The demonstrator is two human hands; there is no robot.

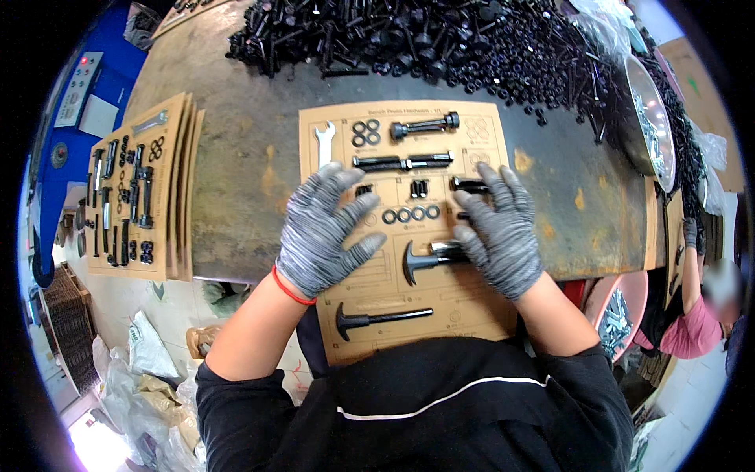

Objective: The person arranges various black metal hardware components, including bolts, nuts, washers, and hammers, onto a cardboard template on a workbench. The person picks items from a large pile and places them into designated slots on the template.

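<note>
A printed brown cardboard panel (pixel 370 291) lies before me with black hardware set on it. My left hand (pixel 326 224), in a grey knit glove, rests over its left side with fingers spread, below a silver open-end wrench (pixel 325 144). My right hand (pixel 503 228), gloved alike, is spread over the right edge, its fingertips by a short black bolt (pixel 465 185). Between the hands are a row of black washers (pixel 410 215) and small black screws (pixel 419 189). Black nuts (pixel 366 134), a thick bolt (pixel 425 126) and long bolts (pixel 403 162) lie higher up. Two T-shaped black handles (pixel 425 262) lie lower; the right hand partly covers the upper one.
A large heap of black bolts and nuts (pixel 425 39) covers the table's far side. Filled panels (pixel 130 189) stack at the left. A metal bowl (pixel 651 118) and a pink basin (pixel 633 287) of hardware are at the right, near another person's arm (pixel 692 267).
</note>
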